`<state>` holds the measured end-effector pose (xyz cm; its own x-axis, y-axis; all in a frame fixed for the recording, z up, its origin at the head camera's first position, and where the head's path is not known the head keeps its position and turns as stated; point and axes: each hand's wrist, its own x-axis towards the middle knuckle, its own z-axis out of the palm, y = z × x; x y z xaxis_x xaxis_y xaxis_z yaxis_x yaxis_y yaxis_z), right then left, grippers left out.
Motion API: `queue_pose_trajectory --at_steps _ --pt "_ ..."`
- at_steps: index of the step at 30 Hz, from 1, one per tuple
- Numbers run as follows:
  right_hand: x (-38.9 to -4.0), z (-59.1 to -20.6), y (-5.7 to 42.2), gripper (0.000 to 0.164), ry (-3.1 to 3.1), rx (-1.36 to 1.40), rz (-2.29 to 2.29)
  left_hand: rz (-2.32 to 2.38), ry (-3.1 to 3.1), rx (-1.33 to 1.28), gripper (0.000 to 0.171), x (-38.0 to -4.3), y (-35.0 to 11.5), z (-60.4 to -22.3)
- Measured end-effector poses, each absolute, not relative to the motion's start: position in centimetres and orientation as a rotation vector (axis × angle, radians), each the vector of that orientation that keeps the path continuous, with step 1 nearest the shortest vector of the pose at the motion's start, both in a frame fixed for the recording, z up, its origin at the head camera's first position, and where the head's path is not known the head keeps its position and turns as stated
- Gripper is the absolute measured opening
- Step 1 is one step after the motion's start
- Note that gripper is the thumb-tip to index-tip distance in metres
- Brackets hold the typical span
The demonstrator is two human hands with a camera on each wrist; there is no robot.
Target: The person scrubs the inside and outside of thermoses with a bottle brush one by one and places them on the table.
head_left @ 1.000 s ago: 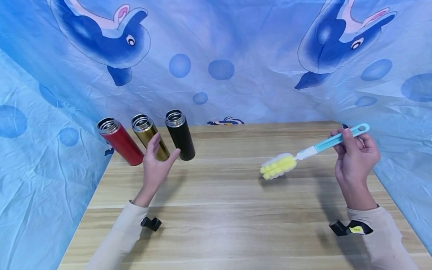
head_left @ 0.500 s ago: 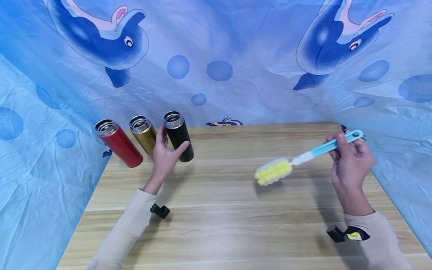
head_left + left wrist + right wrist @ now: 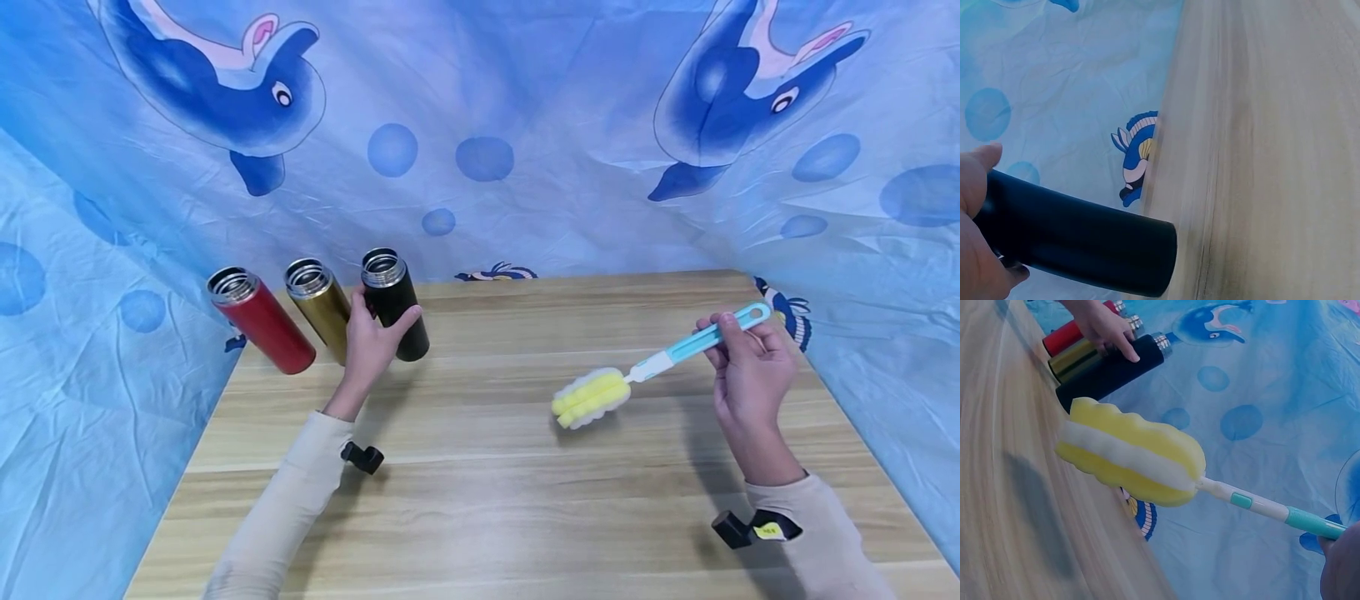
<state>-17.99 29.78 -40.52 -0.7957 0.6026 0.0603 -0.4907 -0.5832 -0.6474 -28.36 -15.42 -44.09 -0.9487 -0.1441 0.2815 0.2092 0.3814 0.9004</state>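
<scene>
My left hand grips the black thermos bottle, its thumb on the near side and fingers wrapping behind. The bottle stands uncapped, its steel threaded mouth up. In the left wrist view the fingers curl round the black body near its upper part. My right hand holds a bottle brush by its turquoise handle, between thumb and fingers. Its yellow-and-white sponge head points left and down, above the table, with a shadow beneath it.
Left of the black bottle stand a gold thermos bottle and a red thermos bottle, both uncapped. The gold one is close beside my left hand. A wood-grain table is bordered by a blue dolphin-print sheet.
My left hand has moved right from in front of the gold bottle and taken hold of the black one. My right hand has brought the brush left and slightly lower.
</scene>
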Motion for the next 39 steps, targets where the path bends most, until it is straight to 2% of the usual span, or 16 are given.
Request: queue_pose_trajectory --at_steps 8,18,22,30,39 --pt "-17.9 -40.8 29.6 0.029 -0.934 -0.23 2.346 -1.561 -2.327 -0.028 0.081 -28.8 -15.4 -44.2" --pt "-17.7 -40.7 29.5 0.033 -0.948 -0.263 2.331 -1.567 -2.312 0.021 0.084 -28.8 -15.5 -44.0" --pt "-17.6 -40.7 29.5 0.037 -0.972 -0.281 2.326 -1.564 -2.301 0.001 0.083 -28.4 -15.4 -43.9" --pt "-17.6 -40.2 29.7 0.035 -0.967 -0.275 2.355 -1.543 -2.31 -0.069 0.078 -27.1 -15.1 -42.6" --pt "-17.9 -38.9 29.8 0.032 -0.987 -0.139 2.353 -1.45 -2.331 -0.184 0.072 -25.7 -15.2 -41.2"
